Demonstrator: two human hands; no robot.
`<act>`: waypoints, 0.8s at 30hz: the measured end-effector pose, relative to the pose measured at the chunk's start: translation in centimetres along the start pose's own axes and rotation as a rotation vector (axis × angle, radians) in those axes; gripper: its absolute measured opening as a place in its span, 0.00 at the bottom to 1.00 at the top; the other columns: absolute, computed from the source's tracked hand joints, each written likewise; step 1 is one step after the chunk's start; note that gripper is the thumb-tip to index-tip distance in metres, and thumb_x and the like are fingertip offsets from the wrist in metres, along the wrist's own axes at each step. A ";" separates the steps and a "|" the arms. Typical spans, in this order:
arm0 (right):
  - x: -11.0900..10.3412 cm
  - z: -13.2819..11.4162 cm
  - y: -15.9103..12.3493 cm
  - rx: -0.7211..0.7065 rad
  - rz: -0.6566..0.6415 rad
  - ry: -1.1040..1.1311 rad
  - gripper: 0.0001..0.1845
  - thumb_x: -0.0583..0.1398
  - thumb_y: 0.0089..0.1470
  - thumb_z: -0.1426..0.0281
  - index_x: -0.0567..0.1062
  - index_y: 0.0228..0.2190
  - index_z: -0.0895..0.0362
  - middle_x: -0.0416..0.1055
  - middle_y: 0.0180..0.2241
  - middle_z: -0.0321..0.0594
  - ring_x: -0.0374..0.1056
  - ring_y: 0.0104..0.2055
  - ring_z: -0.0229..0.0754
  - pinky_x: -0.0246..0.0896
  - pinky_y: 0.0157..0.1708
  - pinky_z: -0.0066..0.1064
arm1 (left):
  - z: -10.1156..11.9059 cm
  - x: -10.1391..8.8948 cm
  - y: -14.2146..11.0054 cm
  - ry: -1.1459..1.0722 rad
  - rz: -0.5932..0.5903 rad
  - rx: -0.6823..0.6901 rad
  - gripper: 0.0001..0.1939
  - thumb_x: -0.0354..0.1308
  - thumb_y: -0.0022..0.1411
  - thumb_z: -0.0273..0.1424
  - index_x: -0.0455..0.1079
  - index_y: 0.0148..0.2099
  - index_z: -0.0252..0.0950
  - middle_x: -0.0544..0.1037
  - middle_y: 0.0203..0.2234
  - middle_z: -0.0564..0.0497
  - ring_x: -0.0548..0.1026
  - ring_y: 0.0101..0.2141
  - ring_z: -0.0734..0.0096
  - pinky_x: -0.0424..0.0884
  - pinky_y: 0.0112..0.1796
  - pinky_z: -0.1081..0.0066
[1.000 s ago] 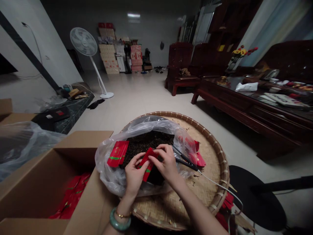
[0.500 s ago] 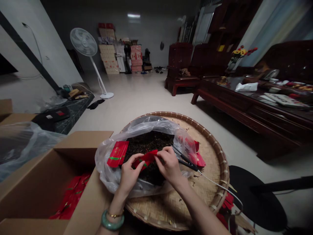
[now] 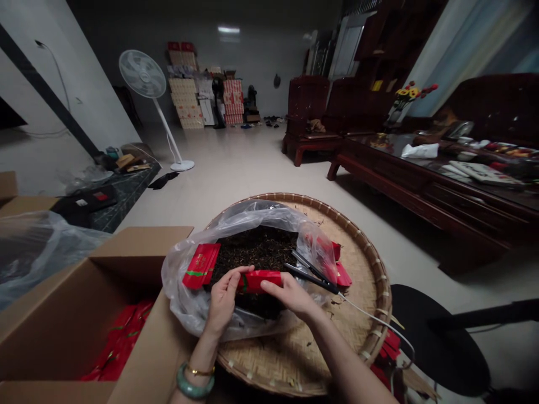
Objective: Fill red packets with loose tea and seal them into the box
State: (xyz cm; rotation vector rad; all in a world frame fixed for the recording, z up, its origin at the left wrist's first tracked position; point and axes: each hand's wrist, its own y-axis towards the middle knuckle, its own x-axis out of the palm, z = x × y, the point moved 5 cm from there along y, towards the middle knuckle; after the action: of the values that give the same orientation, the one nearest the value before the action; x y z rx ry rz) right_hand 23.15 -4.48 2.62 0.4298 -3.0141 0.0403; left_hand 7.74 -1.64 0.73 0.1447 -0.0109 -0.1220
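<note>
A red packet [image 3: 256, 281] with a green stripe lies level between my two hands. My left hand [image 3: 225, 297] is closed on its left end, and my right hand [image 3: 292, 292] grips the right end with the thumb on top. Beneath them an open clear plastic bag [image 3: 185, 303] holds dark dried leaves [image 3: 252, 249] that look like tea. Several flat red packets [image 3: 201, 266] rest on the bag's left side. To the right of my right hand lies a black tong-like sealer [image 3: 315, 275] with a white cord, its jaws apart.
The bag sits on a round woven bamboo tray [image 3: 328, 359]. At the left stands an open cardboard box [image 3: 143, 241] with red packets [image 3: 122, 336] inside. More red packets [image 3: 343, 275] lie on the tray's right. A black round base [image 3: 438, 342] stands beside it.
The red packet has turned from a steep slant to level. My right hand has lowered slightly and its thumb now lies along the packet. The view has shifted a little.
</note>
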 end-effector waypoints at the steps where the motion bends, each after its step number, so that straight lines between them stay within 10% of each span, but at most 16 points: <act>1: 0.0 0.2 0.0 0.023 -0.008 0.000 0.28 0.59 0.47 0.48 0.78 0.40 0.57 0.78 0.37 0.42 0.71 0.42 0.48 0.59 0.51 0.45 | -0.1 0.0 0.0 0.006 -0.017 -0.005 0.21 0.51 0.62 0.44 0.75 0.43 0.32 0.80 0.40 0.40 0.77 0.42 0.60 0.71 0.47 0.62; 5: -0.1 0.8 0.1 0.072 -0.029 0.001 0.31 0.55 0.50 0.45 0.79 0.39 0.56 0.78 0.36 0.41 0.70 0.43 0.48 0.56 0.53 0.46 | -0.1 -0.3 0.1 0.138 -0.023 0.036 0.21 0.47 0.65 0.42 0.72 0.46 0.32 0.80 0.39 0.41 0.78 0.41 0.60 0.72 0.46 0.60; 13: 0.5 1.3 1.5 -0.013 -0.013 -0.113 0.29 0.50 0.54 0.47 0.77 0.37 0.56 0.76 0.34 0.38 0.69 0.38 0.43 0.61 0.48 0.39 | 1.9 1.5 -1.4 0.938 -0.111 0.647 0.27 0.58 0.58 0.31 0.61 0.59 0.39 0.70 0.55 0.43 0.66 0.51 0.53 0.63 0.52 0.51; 19: 0.6 -0.5 1.4 -0.036 -0.034 -0.196 0.29 0.52 0.53 0.46 0.77 0.26 0.59 0.75 0.29 0.37 0.69 0.33 0.42 0.64 0.41 0.35 | 1.3 1.4 -0.9 0.798 -0.132 0.671 0.25 0.57 0.57 0.27 0.61 0.58 0.40 0.75 0.48 0.45 0.70 0.46 0.58 0.70 0.47 0.56; 24: -3.6 -2.1 2.6 -0.040 0.144 -0.107 0.32 0.44 0.60 0.51 0.78 0.31 0.61 0.77 0.30 0.46 0.74 0.35 0.44 0.67 0.41 0.40 | 1.0 0.1 -0.1 0.729 0.033 0.522 0.23 0.60 0.54 0.28 0.66 0.53 0.39 0.76 0.43 0.46 0.72 0.44 0.60 0.71 0.46 0.58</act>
State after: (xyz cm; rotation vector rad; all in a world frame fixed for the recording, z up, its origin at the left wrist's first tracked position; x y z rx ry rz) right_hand 26.09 -0.92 4.31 0.2167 -3.1396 -0.0337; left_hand 7.79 -1.88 1.72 0.7035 0.6866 -0.0256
